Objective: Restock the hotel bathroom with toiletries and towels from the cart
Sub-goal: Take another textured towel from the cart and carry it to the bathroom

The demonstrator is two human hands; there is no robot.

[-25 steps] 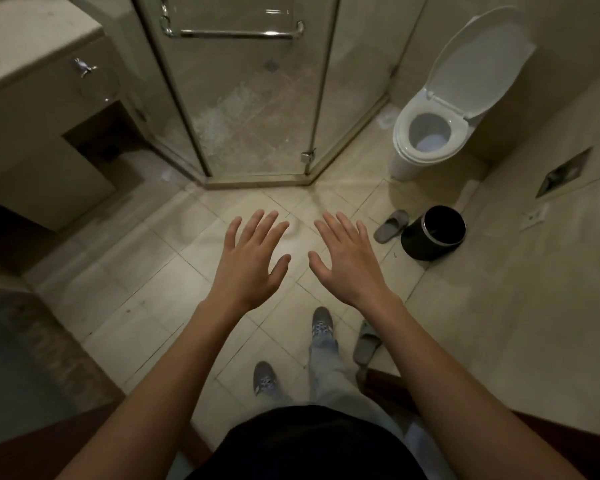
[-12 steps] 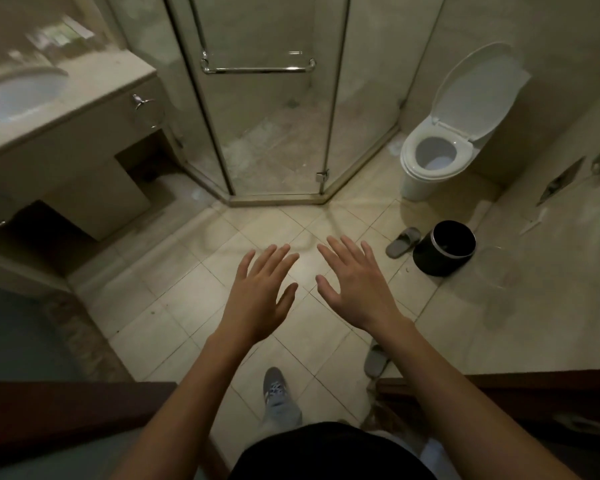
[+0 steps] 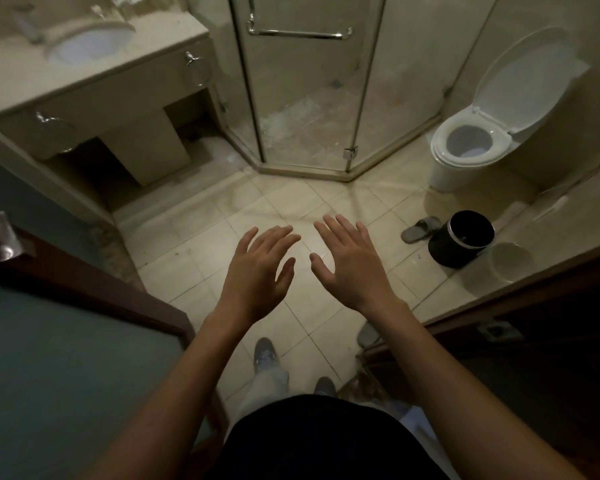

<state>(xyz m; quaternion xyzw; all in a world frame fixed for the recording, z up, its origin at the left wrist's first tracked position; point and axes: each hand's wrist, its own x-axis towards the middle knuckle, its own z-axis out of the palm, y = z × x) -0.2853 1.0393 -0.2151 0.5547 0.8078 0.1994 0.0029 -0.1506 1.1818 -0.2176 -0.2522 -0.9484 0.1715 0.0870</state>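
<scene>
I stand in the bathroom doorway with both arms stretched forward over the tiled floor [image 3: 201, 258]. My left hand [image 3: 257, 271] and my right hand [image 3: 350, 268] float side by side, palms down, fingers spread, holding nothing. A vanity counter [image 3: 125, 60] with a white sink basin [image 3: 90, 43] is at the upper left. Small items stand at the counter's back edge, too blurred to identify. No cart, towels or toiletries are plainly in view.
A glass shower enclosure [image 3: 309, 98] with a chrome bar fills the far corner. The toilet [image 3: 471, 147] stands at right, lid up. A black bin [image 3: 461, 237] and a grey slipper [image 3: 420, 230] lie near it. Dark door frames [image 3: 94, 285] flank me on both sides.
The view has pulled back and shifted left, bringing the sink, counter and both door frames into sight. Both hands stay spread and empty in front of me.
</scene>
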